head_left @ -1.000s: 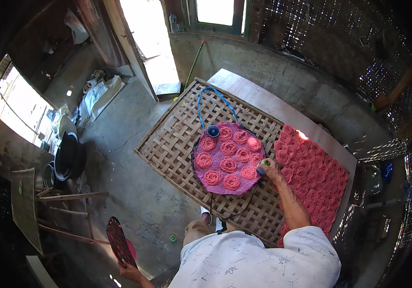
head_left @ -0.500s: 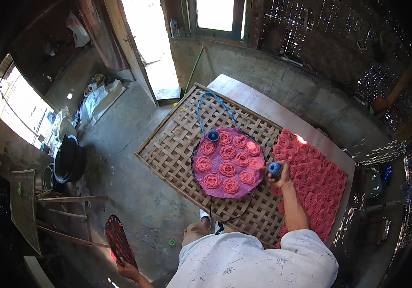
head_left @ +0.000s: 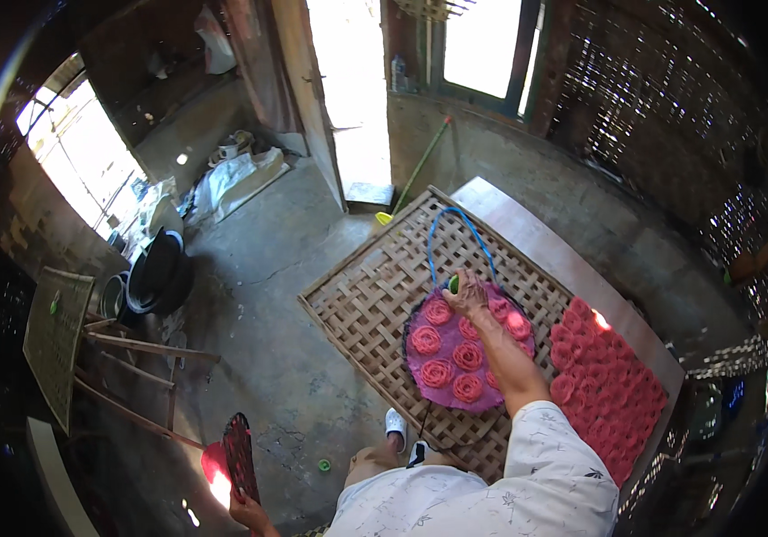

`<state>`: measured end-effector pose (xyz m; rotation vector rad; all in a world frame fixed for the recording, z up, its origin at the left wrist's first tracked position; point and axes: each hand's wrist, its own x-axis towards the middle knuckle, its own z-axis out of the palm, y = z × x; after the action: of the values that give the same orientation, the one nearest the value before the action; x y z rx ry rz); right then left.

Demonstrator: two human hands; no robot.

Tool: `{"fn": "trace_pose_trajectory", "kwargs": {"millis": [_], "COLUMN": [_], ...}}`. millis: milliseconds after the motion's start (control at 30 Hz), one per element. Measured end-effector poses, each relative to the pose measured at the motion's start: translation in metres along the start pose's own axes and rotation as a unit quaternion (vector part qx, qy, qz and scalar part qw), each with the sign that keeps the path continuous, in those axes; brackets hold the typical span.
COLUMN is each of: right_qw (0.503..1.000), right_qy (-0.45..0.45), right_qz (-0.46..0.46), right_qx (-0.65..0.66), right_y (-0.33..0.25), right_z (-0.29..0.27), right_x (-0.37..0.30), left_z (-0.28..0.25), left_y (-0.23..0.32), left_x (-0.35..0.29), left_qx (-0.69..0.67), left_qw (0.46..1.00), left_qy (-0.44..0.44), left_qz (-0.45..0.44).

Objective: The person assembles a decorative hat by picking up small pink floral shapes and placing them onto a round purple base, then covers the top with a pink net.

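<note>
A round pink mat [head_left: 437, 396] with a dark rim and a blue cord loop lies on a woven bamboo tray [head_left: 375, 282], with several coiled pink rosettes [head_left: 468, 356] on it. Over its far edge, my right hand [head_left: 467, 294] reaches down with curled fingers around a small green thing [head_left: 453, 284], mostly hidden by the fingers. Low at the left, my left hand [head_left: 248, 512] grips the near end of a dark-rimmed round board [head_left: 241, 458], seen nearly edge-on. Something bright pink shows beside that board.
Rows of pink rosettes [head_left: 606, 394] cover the right part of the bamboo tray. A pale board [head_left: 527, 224] runs behind it. At left stand a wooden rack [head_left: 151, 353] and dark basins [head_left: 158, 273]. A small green ring [head_left: 324, 465] lies on the concrete floor.
My right hand has moved from the mat's right side to its far edge. The blue fluted piece it held no longer shows; a green thing does. My left hand still holds the board.
</note>
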<state>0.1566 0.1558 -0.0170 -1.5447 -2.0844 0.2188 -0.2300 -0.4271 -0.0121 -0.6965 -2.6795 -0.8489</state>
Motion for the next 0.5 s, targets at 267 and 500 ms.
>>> {"fn": "trace_pose_trajectory", "kwargs": {"millis": [267,500], "right_qw": [0.961,0.936], "right_qy": [-0.219,-0.268], "right_qz": [0.166,0.175], "right_qx": [-0.043,0.144], "right_y": [0.007,0.049], "right_z": [0.031,0.012], "right_x": [0.034,0.052], "left_z": [-0.032,-0.021], "left_y": [0.006,0.002], "left_x": [-0.053,-0.033], "left_qx": [0.082,0.097], "left_qw": [0.989,0.989], "left_qy": [0.054,0.108], "left_qz": [-0.115,0.003]}}
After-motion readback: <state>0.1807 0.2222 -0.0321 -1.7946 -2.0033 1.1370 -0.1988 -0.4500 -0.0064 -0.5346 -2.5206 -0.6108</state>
